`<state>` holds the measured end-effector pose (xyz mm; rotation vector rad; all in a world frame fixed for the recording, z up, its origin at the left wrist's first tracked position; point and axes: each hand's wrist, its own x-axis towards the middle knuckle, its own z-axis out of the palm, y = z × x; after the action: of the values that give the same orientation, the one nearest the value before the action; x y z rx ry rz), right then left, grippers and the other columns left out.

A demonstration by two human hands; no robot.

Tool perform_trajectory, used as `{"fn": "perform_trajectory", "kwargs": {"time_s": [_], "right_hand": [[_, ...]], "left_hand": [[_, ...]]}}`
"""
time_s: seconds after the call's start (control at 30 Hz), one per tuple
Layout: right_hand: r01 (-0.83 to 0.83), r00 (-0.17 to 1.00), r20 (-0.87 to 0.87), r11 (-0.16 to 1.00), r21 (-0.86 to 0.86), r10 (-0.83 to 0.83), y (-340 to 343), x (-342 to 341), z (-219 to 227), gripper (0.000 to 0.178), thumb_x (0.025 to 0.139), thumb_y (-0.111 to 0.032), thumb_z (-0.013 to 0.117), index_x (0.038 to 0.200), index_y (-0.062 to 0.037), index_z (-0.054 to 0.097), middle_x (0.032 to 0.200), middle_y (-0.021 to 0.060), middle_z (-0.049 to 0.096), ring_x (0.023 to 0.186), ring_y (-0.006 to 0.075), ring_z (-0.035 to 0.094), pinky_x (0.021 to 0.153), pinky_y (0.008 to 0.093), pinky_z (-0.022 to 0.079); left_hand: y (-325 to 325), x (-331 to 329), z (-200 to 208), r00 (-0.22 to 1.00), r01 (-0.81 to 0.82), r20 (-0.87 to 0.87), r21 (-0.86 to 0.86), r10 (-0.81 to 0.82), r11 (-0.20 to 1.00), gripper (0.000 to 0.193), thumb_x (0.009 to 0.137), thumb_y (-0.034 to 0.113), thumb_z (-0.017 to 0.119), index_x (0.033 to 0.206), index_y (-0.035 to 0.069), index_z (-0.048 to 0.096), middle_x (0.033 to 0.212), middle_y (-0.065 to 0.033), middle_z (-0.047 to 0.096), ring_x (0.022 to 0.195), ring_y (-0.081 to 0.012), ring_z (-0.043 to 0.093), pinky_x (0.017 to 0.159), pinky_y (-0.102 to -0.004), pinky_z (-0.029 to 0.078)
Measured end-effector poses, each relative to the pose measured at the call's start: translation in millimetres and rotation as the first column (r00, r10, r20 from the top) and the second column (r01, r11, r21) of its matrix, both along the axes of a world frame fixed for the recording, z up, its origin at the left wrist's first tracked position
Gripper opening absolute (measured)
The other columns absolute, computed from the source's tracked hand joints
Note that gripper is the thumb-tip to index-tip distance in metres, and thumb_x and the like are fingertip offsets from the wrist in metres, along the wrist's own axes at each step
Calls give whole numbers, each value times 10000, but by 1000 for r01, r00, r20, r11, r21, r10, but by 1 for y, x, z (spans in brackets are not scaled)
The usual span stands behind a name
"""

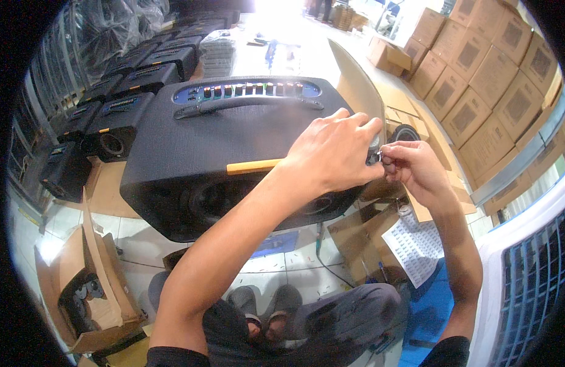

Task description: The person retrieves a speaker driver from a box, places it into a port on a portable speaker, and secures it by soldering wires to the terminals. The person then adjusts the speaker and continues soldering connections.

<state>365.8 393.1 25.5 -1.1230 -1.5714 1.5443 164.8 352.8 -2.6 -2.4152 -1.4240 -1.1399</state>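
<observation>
A large black speaker cabinet [233, 137] lies before me, its carry handle [249, 105] and a blue control panel [190, 93] with a row of knobs on top. A yellow strip [252, 166] runs along its near upper edge. My left hand [334, 150] reaches over the cabinet's right end, fingers curled round a small round grey part [374, 145]. Against that part, my right hand [417, 168] pinches with thumb and fingers; what lies between them is too small to make out. Just beyond the right hand is a round black speaker driver [405, 133].
Several black cabinets [114, 122] stand in rows at left. Stacked cardboard boxes [490, 92] fill the right side. An open carton [93, 293] with dark parts sits lower left. A printed sheet [414, 248] hangs near my right forearm, above a blue surface [432, 306]. A cable [322, 257] trails below the cabinet.
</observation>
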Motion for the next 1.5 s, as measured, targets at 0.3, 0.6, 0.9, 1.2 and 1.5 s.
{"fn": "perform_trajectory", "kwargs": {"time_s": [0.3, 0.6, 0.9, 1.2, 1.5], "right_hand": [[-34, 994, 113, 962, 272, 3, -5, 1, -11, 164, 985, -128, 624, 1003, 24, 683, 838, 4, 648, 736, 61, 577, 665, 218, 473], [-184, 891, 402, 641, 745, -211, -5, 2, -16, 115, 940, -61, 655, 1001, 32, 686, 870, 72, 687, 777, 131, 629, 711, 267, 508], [-238, 888, 367, 407, 882, -278, -10, 1, -20, 56, 861, 0, 697, 912, 22, 688, 830, 107, 668, 730, 187, 637, 679, 302, 514], [-395, 838, 434, 183, 900, -330, -7, 2, -23, 126, 822, 35, 693, 934, 22, 635, 833, 131, 625, 755, 281, 614, 677, 379, 518], [-549, 798, 485, -98, 830, -358, 4, 7, -16, 222, 780, 55, 704, 959, 24, 577, 860, 138, 575, 763, 307, 569, 662, 409, 489]], "left_hand": [[-2, 0, 0, 1000, 2, -1, -26, -2, 1000, 452, 794, 342, 663, 1111, 24, 610, 1104, -154, 676, 1036, -348, 649, 915, -445, 548], [-2, 0, -2, 1000, 14, 12, 1, -14, 1000, 477, 795, 343, 683, 1124, 8, 600, 1124, -166, 667, 1029, -359, 647, 894, -446, 558], [0, 1, -8, 1000, 0, 16, 37, 0, 999, 484, 806, 367, 688, 1112, 0, 613, 1095, -175, 671, 992, -355, 653, 892, -438, 545], [1, 2, -10, 991, -71, -98, 171, 88, 983, 460, 804, 424, 704, 1047, 35, 665, 1028, -145, 701, 961, -310, 670, 844, -407, 539], [0, 2, -5, 989, -67, -126, 51, 73, 996, 509, 786, 436, 729, 1050, 7, 653, 1021, -154, 701, 954, -307, 675, 842, -388, 557]]}}
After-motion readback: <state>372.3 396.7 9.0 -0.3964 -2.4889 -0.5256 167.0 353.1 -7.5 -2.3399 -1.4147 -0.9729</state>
